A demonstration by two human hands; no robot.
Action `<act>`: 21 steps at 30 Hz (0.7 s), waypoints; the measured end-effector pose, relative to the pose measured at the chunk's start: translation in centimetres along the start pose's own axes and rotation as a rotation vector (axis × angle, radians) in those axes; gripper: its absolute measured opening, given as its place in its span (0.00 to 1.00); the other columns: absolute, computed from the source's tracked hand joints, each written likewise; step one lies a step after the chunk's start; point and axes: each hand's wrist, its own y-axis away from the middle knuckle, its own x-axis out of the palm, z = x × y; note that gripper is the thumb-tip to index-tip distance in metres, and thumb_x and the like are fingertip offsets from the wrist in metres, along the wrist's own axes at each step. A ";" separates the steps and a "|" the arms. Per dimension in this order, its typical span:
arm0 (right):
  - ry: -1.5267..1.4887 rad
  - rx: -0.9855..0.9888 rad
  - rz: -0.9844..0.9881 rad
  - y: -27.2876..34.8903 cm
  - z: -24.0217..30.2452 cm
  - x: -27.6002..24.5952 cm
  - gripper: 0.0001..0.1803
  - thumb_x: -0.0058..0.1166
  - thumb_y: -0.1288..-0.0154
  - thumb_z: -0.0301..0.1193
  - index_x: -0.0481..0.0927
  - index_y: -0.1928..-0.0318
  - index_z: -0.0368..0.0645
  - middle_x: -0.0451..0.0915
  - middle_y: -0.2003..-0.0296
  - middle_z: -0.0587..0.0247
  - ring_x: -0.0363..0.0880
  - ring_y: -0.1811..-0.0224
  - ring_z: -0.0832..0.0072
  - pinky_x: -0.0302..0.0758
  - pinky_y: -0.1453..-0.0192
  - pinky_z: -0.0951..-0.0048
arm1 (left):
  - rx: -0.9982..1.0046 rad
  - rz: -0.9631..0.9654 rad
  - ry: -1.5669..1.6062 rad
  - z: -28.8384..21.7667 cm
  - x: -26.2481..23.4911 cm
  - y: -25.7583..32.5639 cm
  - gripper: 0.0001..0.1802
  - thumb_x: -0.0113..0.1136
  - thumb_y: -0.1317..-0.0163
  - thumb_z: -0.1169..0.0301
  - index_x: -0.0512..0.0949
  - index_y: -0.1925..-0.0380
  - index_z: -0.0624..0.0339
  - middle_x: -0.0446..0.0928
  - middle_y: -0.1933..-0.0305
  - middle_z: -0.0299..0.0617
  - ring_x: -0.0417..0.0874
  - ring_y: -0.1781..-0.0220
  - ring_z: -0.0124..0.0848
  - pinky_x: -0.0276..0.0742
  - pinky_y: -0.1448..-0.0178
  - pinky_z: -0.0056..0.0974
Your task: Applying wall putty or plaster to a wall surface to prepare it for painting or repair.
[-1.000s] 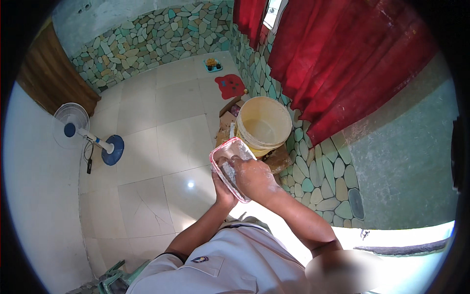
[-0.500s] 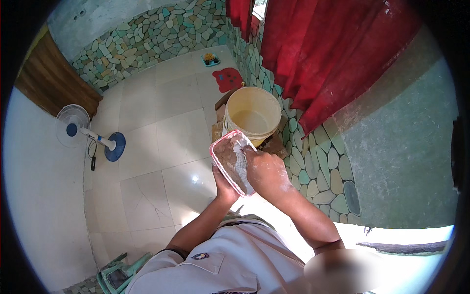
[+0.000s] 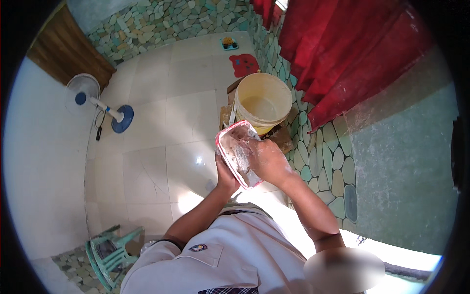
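My left hand is closed around the near left side of a rectangular tub with a red-edged rim, held in front of my body. Whitish-grey paste lies in the tub, lumpy in the middle and smeared over the inner walls. From the right, my right hand reaches over the rim with curled fingers pointing into the tub. Pale dust marks its back and wrist. Its fingertips, and anything they grip, are hidden. Just beyond the tub stands a large cream bucket, with pale residue inside.
Boards lie under and around the bucket. A red mat and a blue tray with food are farther back. A standing fan is at left, a green chair at lower left. Red curtains hang at right.
My right hand has worked within the tub; the pale strip beside it now shows as rough lumps. The view has shifted, so the room sits further right and the chair shows more.
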 end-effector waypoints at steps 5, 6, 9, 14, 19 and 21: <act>-0.079 -0.093 0.114 0.8 1.1 -0.1 0.18 0.51 0.46 0.21 0.77 0.53 0.38 0.78 0.69 0.40 0.77 0.66 0.44 0.75 0.58 0.52 | 0.023 -0.104 0.000 -0.9 0.6 0.0 0.28 0.31 0.29 0.49 0.66 0.40 0.54 0.71 0.41 0.40 0.73 0.41 0.34 0.69 0.36 0.42; -0.084 -0.125 0.112 0.8 1.1 0.0 0.18 0.51 0.46 0.20 0.77 0.52 0.39 0.79 0.69 0.40 0.77 0.65 0.44 0.76 0.58 0.52 | -0.006 -0.125 0.035 -1.0 0.3 -0.1 0.28 0.31 0.30 0.49 0.66 0.40 0.54 0.71 0.41 0.41 0.73 0.41 0.35 0.69 0.36 0.42; -0.006 -0.152 0.170 -0.3 2.0 0.7 0.17 0.50 0.46 0.21 0.77 0.53 0.39 0.79 0.68 0.42 0.78 0.65 0.47 0.76 0.59 0.53 | -0.015 -0.178 0.084 -1.9 -1.1 -0.4 0.30 0.31 0.31 0.46 0.65 0.39 0.52 0.70 0.40 0.41 0.73 0.40 0.36 0.68 0.35 0.44; 0.232 -0.136 0.182 -4.3 3.7 3.1 0.15 0.49 0.45 0.23 0.77 0.56 0.37 0.79 0.73 0.43 0.80 0.70 0.50 0.77 0.63 0.53 | -0.037 -0.196 0.076 -4.3 -1.9 -1.5 0.30 0.31 0.31 0.45 0.65 0.39 0.50 0.70 0.40 0.39 0.72 0.39 0.36 0.67 0.34 0.45; 0.226 -0.117 0.044 -9.0 6.9 4.7 0.15 0.49 0.46 0.23 0.77 0.56 0.36 0.78 0.77 0.41 0.80 0.73 0.48 0.77 0.66 0.53 | -0.009 -0.240 0.096 -9.7 -4.3 -4.2 0.29 0.31 0.31 0.45 0.67 0.41 0.50 0.71 0.41 0.39 0.73 0.39 0.36 0.67 0.34 0.44; 0.204 -0.129 0.029 -11.3 8.7 5.0 0.14 0.49 0.46 0.23 0.77 0.56 0.36 0.78 0.76 0.42 0.80 0.73 0.48 0.77 0.65 0.53 | -0.014 -0.251 0.134 -12.2 -6.5 -5.4 0.30 0.30 0.32 0.45 0.66 0.40 0.50 0.71 0.40 0.39 0.72 0.39 0.36 0.67 0.34 0.44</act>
